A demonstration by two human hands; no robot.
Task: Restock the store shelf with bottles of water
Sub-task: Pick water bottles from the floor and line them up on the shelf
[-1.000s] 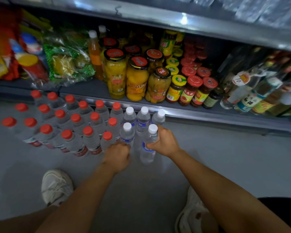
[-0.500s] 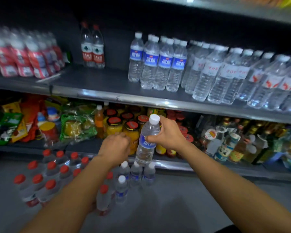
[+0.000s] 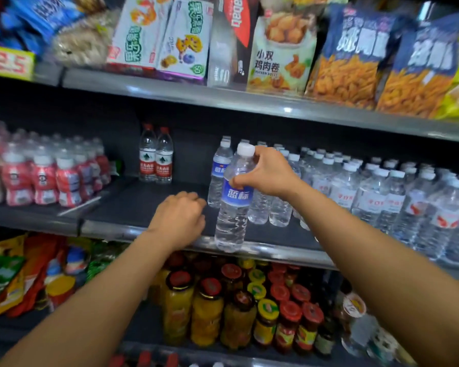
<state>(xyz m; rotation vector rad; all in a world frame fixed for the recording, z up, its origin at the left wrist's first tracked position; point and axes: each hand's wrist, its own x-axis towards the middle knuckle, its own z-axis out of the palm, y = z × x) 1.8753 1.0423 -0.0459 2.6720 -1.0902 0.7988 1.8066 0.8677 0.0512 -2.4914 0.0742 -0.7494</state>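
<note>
While upright, the bottle (image 3: 233, 205) hangs from the right hand (image 3: 269, 172).

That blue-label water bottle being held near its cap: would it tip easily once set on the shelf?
Probably. The blue-label bottle is tall and narrow, so a nudge could topple it. It looks full, so likely heavy for its size. The right hand grips it near the cap, so it may swing.
</note>
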